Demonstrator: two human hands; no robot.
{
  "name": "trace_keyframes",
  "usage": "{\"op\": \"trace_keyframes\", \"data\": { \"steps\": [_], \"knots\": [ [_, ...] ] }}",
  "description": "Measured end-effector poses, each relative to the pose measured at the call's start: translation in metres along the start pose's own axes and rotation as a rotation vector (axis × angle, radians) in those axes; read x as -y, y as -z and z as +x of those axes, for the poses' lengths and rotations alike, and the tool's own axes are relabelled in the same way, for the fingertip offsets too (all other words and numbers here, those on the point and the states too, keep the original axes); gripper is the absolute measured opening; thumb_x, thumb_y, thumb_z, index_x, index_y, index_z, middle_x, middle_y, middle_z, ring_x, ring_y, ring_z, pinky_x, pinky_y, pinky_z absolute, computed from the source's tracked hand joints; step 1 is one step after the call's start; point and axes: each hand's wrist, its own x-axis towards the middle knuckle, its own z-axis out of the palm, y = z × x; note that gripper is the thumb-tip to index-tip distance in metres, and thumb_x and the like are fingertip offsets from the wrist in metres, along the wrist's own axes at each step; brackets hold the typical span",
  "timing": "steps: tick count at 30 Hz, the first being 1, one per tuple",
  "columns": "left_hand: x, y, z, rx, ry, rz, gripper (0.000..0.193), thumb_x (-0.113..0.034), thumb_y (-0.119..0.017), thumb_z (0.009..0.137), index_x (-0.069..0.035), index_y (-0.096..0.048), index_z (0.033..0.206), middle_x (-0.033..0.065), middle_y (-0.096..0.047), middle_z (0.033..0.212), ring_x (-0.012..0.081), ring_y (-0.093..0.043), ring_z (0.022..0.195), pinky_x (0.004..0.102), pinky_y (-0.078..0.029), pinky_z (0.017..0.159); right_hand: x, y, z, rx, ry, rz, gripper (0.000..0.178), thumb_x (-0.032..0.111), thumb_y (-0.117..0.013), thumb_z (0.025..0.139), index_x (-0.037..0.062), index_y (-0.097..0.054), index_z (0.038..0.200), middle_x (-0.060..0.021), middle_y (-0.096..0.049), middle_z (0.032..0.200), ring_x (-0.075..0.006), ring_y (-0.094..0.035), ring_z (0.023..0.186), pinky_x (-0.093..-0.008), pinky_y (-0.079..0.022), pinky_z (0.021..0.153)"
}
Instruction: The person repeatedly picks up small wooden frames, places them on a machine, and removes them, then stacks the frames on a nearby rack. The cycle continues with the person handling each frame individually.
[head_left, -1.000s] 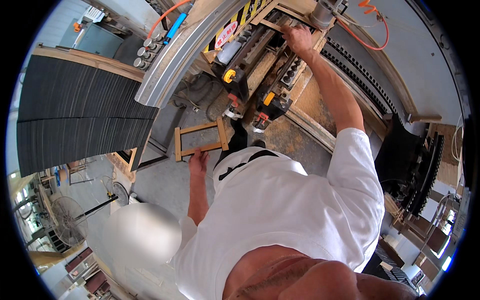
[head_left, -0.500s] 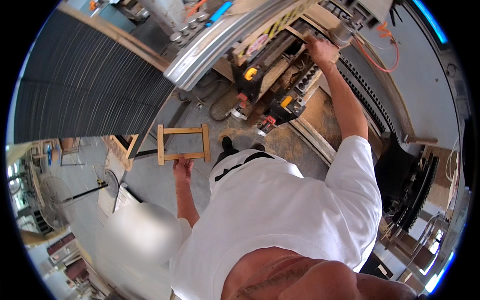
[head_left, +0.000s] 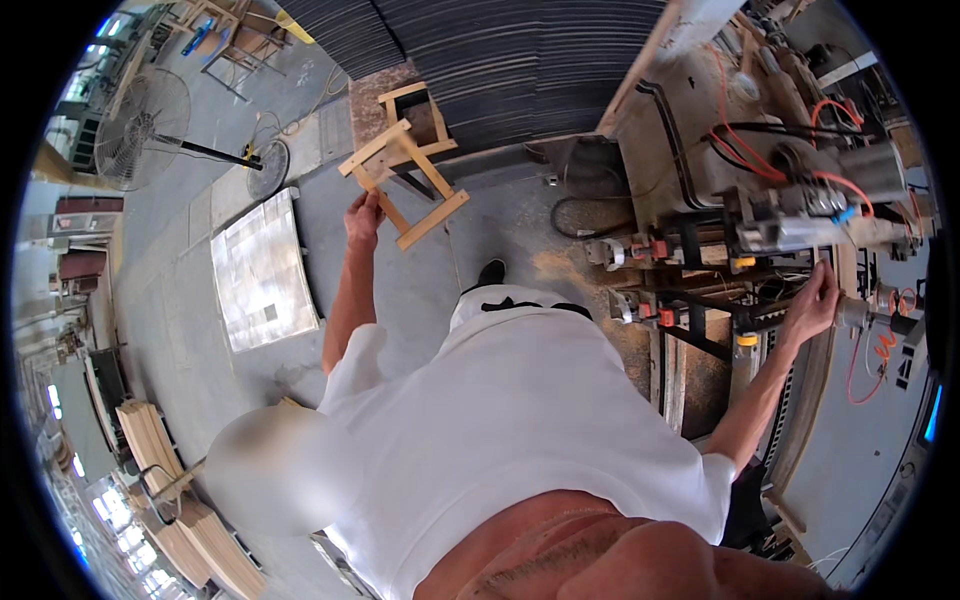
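My left hand [head_left: 363, 218], stretched out to the far left, grips a small rectangular frame of light wooden bars [head_left: 430, 220] by one corner. The frame is tilted and hangs above the floor. Just beyond it, partly covered from view, another wooden frame [head_left: 440, 122] sits beside the stack of black sheets. My right hand [head_left: 812, 308] reaches out to the right, its fingers extended at the edge of a woodworking machine [head_left: 740, 265] with yellow and red clamp parts. Nothing shows clearly in those fingers.
A tall stack of black sheets [head_left: 540, 65] stands ahead. At the left are a pedestal fan [head_left: 145, 130] and a pale flat panel [head_left: 262, 270] on the floor. Wooden boards [head_left: 200, 530] are piled at lower left. Orange air hoses [head_left: 745, 150] loop over the machine. Sawdust lies beneath it.
The view has turned toward the left. My left hand has swung the wooden frame outward, close to the other frame by the black sheets. My right hand stays at the machine.
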Motion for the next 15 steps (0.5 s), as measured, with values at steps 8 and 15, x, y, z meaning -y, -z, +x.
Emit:
{"op": "trace_keyframes", "data": {
  "steps": [8,15],
  "knots": [
    [-0.027,-0.029,0.205,0.073,-0.03,0.068,0.028,-0.021,-0.065,0.088,0.001,-0.067,0.105,0.0038,-0.066,0.084,0.0124,-0.06,0.069,0.026,-0.048,0.058,0.187,-0.08,-0.219,0.69,-0.425,0.218,0.009,0.003,-0.064,0.086,0.0032,-0.067,0.094,-0.0043,-0.066,0.083,-0.0118,-0.062,0.079,-0.0262,-0.051,0.074],
    [0.014,-0.052,0.293,-0.07,-0.342,0.727,0.024,-0.026,-0.066,0.085,-0.008,-0.072,0.1,0.0119,-0.071,0.097,0.0278,-0.068,0.089,0.0372,-0.051,0.075,0.128,-0.094,-0.367,1.221,-0.702,0.098,0.025,0.013,-0.07,0.079,0.0025,-0.068,0.102,-0.012,-0.069,0.08,-0.0169,-0.067,0.074,-0.0289,-0.052,0.067]
  ]
}}
